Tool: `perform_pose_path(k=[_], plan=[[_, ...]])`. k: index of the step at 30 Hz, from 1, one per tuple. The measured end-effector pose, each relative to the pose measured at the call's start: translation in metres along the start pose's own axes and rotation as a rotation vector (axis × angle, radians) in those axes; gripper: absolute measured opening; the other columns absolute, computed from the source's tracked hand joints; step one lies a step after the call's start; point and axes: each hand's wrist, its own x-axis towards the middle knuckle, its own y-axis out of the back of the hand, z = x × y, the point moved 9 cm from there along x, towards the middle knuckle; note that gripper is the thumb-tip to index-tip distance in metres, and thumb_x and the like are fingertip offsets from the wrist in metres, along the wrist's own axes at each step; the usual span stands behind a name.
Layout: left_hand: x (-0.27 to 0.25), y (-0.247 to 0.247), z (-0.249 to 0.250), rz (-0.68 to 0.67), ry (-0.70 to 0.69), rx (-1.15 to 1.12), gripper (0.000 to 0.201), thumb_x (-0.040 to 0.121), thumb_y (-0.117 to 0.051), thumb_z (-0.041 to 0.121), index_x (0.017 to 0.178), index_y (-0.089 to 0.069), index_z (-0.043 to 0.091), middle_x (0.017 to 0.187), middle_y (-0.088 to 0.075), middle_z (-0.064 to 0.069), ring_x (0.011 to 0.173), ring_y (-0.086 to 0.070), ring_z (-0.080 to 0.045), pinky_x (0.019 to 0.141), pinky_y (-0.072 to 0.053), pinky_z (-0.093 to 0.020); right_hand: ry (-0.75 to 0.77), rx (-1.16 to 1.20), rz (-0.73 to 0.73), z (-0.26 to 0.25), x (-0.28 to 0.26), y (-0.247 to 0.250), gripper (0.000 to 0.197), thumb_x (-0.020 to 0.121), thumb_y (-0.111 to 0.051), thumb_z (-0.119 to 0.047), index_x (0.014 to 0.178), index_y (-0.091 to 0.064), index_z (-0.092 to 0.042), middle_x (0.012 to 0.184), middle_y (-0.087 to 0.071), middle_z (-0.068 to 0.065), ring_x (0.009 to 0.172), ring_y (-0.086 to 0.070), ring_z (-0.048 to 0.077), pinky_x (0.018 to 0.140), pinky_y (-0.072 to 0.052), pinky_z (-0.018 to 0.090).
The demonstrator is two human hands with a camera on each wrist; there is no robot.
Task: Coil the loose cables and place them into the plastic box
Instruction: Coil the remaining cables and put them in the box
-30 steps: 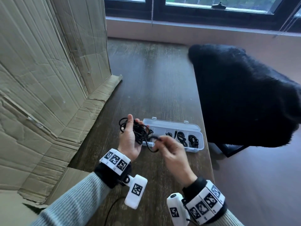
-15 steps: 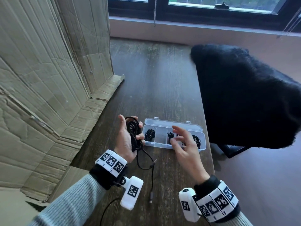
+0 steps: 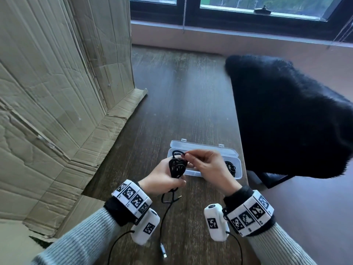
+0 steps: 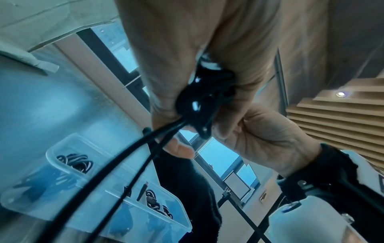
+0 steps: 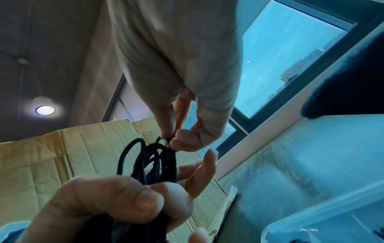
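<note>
My left hand point(image 3: 164, 178) grips a black cable coil point(image 3: 177, 167) just in front of the clear plastic box point(image 3: 232, 153). The same cable coil point(image 5: 149, 166) shows in the right wrist view, held from below. My right hand point(image 3: 205, 165) pinches a loop at the coil's top between thumb and forefinger point(image 5: 166, 125). Two loose strands point(image 4: 116, 166) hang from my left fist, and a plug end point(image 3: 163, 252) dangles lower down. The box point(image 4: 62, 167) holds several small black cable bundles in its compartments.
Flattened cardboard point(image 3: 57, 92) leans along the left side of the dark wooden table point(image 3: 181, 92). A black furry cover point(image 3: 286, 115) drapes over a chair at the right edge. Behind the table's far end runs a window sill point(image 3: 229, 35).
My right hand came back from the box to the coil and now pinches a loop at its top. The left hand has turned and closed more tightly on the bundle.
</note>
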Motion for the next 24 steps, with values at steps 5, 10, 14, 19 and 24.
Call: perform_pose_path(k=[5,10,14,19,24], plan=[[0.004,0.013,-0.004,0.135,0.001,-0.093,0.051,0.065,-0.069,-0.013,0.108,-0.063,0.012,0.102,-0.072,-0.012,0.095,-0.068,-0.023,0.082,-0.056,-0.042,-0.01,-0.096,0.064,0.008,-0.001,0.007,0.022,0.098,-0.05,-0.004,0.085,-0.066,-0.012,0.072,-0.067,-0.003,0.061,-0.058,0.008,0.064,-0.05,0.023],[0.003,0.01,-0.006,0.161,-0.017,-0.388,0.07,0.063,-0.05,-0.014,0.131,-0.047,0.004,0.126,-0.063,-0.012,0.12,-0.057,-0.033,0.101,-0.045,-0.05,0.025,-0.089,0.075,0.003,-0.006,0.009,0.026,0.095,-0.053,0.002,0.086,-0.069,-0.017,0.058,-0.061,-0.008,0.051,-0.051,0.003,0.057,-0.047,0.02],[0.006,0.01,0.005,0.206,-0.074,-0.365,0.072,0.062,-0.045,-0.01,0.133,-0.046,0.001,0.129,-0.06,-0.015,0.122,-0.057,-0.024,0.099,-0.047,-0.038,0.083,-0.231,0.09,0.0,-0.011,-0.002,0.033,0.091,-0.064,-0.008,0.079,-0.072,-0.038,0.065,-0.07,-0.004,0.056,-0.058,0.006,0.06,-0.053,0.037],[0.011,0.003,-0.005,0.212,-0.031,-0.344,0.073,0.062,-0.062,0.0,0.133,-0.046,0.006,0.109,-0.065,-0.015,0.092,-0.066,-0.015,0.074,-0.054,-0.025,0.017,-0.044,0.13,-0.001,-0.01,-0.002,0.015,0.087,-0.068,-0.005,0.084,-0.076,-0.018,0.075,-0.075,0.001,0.062,-0.067,0.009,0.059,-0.055,0.027],[0.015,-0.006,-0.001,0.016,-0.027,0.04,0.032,0.072,-0.08,0.005,0.101,-0.067,0.008,0.085,-0.072,-0.01,0.073,-0.065,-0.015,0.066,-0.054,-0.03,0.062,-0.167,0.214,-0.005,-0.016,0.017,0.011,0.083,-0.074,-0.013,0.082,-0.076,-0.023,0.083,-0.075,-0.003,0.073,-0.07,0.01,0.067,-0.056,0.024]])
